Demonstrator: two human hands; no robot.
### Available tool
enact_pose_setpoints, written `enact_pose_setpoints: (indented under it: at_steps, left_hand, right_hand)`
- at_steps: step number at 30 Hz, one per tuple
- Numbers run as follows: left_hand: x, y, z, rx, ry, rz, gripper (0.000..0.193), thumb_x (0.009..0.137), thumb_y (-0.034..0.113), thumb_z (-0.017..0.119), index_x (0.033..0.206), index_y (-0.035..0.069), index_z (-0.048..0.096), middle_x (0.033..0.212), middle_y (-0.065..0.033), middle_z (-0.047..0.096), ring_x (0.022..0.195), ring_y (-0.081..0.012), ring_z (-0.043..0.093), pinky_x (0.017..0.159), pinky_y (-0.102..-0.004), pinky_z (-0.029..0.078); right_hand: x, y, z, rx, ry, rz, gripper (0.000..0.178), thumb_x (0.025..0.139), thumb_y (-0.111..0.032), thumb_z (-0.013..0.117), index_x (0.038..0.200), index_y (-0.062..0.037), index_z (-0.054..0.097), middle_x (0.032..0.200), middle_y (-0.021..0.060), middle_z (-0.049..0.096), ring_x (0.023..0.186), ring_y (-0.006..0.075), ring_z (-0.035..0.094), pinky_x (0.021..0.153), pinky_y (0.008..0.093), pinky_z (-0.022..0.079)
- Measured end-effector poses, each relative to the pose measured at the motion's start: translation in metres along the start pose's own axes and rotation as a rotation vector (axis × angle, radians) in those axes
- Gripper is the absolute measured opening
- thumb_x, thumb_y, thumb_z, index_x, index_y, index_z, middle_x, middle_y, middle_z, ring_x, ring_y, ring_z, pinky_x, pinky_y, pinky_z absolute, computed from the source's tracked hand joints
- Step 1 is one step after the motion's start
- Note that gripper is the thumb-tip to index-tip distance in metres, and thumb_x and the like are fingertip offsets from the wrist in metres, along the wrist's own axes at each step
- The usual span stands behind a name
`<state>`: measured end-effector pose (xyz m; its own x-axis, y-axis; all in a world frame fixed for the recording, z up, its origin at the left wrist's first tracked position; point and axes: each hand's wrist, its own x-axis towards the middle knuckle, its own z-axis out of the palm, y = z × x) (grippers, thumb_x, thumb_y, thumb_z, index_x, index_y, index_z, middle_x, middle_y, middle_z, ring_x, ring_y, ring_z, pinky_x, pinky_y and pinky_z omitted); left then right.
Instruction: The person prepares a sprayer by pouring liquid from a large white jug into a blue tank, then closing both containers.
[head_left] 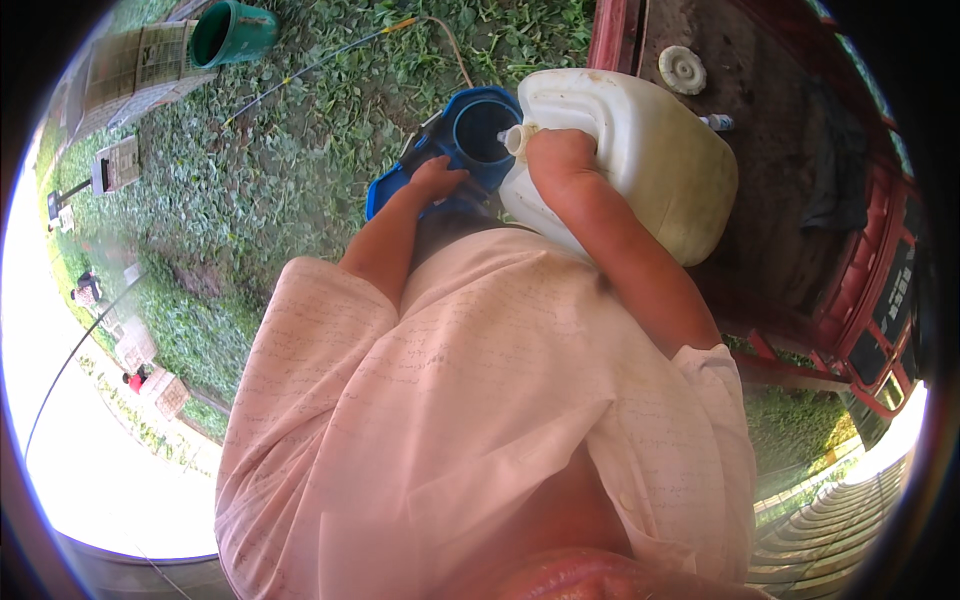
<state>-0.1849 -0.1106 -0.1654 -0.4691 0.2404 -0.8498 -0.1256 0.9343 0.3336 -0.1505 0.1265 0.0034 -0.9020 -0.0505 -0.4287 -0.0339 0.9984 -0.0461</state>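
Your right hand [560, 155] grips jug [655, 150] at cart [612, 35] edge; left hand [438, 178] on tank [385, 190], grip unclear. Likely heavy; hold neck [518, 140], base [715, 175].

Right hand [560, 155] closed round the grip of a white jug [660, 150], close to its neck. Jug tipped, mouth facing left, at the round opening of a blue tank [385, 190]; glint at the mouth, liquid or not unclear. Left hand [440, 178] on the tank, below and left of the opening; grip hard to make out. Jug overlaps the left edge of a red truck bed [740, 40]. On the bed: pale round cap [682, 70] near the upper left corner; small bottle [717, 122] just beside the jug; dark cloth [838, 180] toward the right edge. Leafy ground [330, 130] left of the tank, with a thin wand [345, 50] lying across it. Green bucket [245, 35] farther off, upper left.
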Motion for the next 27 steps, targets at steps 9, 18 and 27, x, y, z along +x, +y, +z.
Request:
enact_pose_setpoints:
  at_steps: [9,18,27]
  left_hand:
    - [-0.001,-0.002,-0.001,0.014,0.006,0.009,0.072,0.075,0.053,0.06,0.123,0.0,0.054,0.124,-0.0214,0.055,0.119,-0.0332,0.051,0.1,-0.0376,0.039]
    - [0.01,-0.011,0.003,0.013,0.023,0.026,0.071,0.075,0.053,0.06,0.122,0.0,0.055,0.124,-0.0213,0.055,0.119,-0.0336,0.05,0.1,-0.0378,0.039]
    - [0.046,-0.048,0.023,0.209,0.027,0.131,0.07,0.076,0.053,0.059,0.122,0.001,0.055,0.125,-0.0205,0.055,0.12,-0.0333,0.05,0.1,-0.0378,0.039]
  right_hand:
    - [0.003,-0.002,0.003,-0.028,-0.024,0.0,0.013,0.076,-0.013,0.059,0.079,-0.0137,0.072,0.077,0.0042,0.07,0.072,0.0231,0.069,0.05,0.037,0.05]
    - [0.008,-0.002,0.004,-0.021,-0.033,0.003,0.014,0.077,-0.013,0.058,0.08,-0.0137,0.072,0.078,0.0042,0.07,0.072,0.0231,0.069,0.05,0.0376,0.05]
    - [0.013,-0.003,0.001,-0.017,-0.063,-0.007,0.015,0.077,-0.014,0.058,0.08,-0.0134,0.073,0.079,0.0048,0.07,0.074,0.0231,0.069,0.052,0.0377,0.051]
